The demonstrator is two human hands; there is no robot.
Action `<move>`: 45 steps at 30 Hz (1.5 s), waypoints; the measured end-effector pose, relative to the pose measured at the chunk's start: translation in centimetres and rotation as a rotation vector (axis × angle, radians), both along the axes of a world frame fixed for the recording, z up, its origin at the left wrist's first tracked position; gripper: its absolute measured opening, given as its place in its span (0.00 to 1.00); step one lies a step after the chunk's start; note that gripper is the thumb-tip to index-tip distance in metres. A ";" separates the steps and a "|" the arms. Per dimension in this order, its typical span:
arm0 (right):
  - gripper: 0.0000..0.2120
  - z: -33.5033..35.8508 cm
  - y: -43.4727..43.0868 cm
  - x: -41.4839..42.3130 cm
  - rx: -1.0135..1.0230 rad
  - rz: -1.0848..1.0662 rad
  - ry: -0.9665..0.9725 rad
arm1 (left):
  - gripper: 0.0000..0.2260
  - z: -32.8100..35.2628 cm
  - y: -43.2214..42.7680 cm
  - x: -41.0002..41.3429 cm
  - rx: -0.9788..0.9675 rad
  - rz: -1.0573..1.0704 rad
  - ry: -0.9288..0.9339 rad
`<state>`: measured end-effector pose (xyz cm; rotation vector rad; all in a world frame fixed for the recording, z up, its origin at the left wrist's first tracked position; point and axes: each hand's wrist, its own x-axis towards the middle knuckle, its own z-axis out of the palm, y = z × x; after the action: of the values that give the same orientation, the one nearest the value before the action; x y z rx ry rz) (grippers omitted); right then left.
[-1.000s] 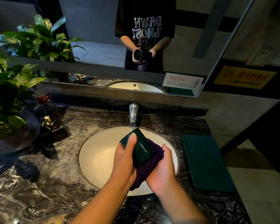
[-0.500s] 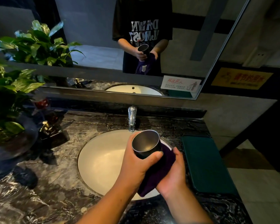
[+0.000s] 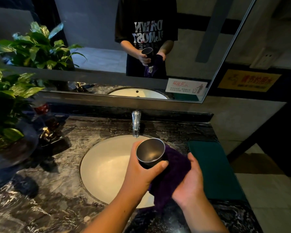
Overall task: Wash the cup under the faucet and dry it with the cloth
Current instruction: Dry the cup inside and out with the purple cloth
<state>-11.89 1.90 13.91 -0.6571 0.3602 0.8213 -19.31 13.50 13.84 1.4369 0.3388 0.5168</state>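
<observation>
Drying step, by the look of it. No water shows at the faucet [image 3: 135,123].

- Your left hand [image 3: 141,172] grips the cup [image 3: 150,153], fingers wrapped round its wall and thumb across the near side.
- The cup is mouth up and tipped a little toward you. It hangs over the right part of the sink [image 3: 104,165], just in front of the spout and clear of it.
- Your right hand [image 3: 190,184] holds the purple cloth [image 3: 173,174] bunched against the cup's right side and base. The thumb lies on top and the fingers are hidden beneath the folds, grasping it as far as can be told. In the mirror [image 3: 99,52] a tail of cloth hangs loose below that hand.
- The inside of the cup has a dull sheen. Wet or dry cannot be told from here.

Judgement: the washing appears to be done and the outside is being wiped. The inside is probably what remains.

The next move calls for:
- a fold of cloth pushed into the mouth with your right fingers;
- a firm left grip, since a damp wall may slip;
- the cup turned against the cloth so the whole inner wall and the bottom get wiped.

Keep the cup over the sink or the counter [image 3: 57,190] while you work. The green mat [image 3: 213,169] lies just to the right and looks a likely place to set it down.
</observation>
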 end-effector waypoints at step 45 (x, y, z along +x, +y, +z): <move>0.39 1.7 -3.0 -0.2 -0.010 -0.098 -0.104 | 0.31 -1.1 4.0 0.6 0.226 -0.099 0.215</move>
<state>-12.09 -1.06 15.58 -0.6830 0.2999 0.6901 -18.74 17.46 12.75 1.7257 0.3865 0.3281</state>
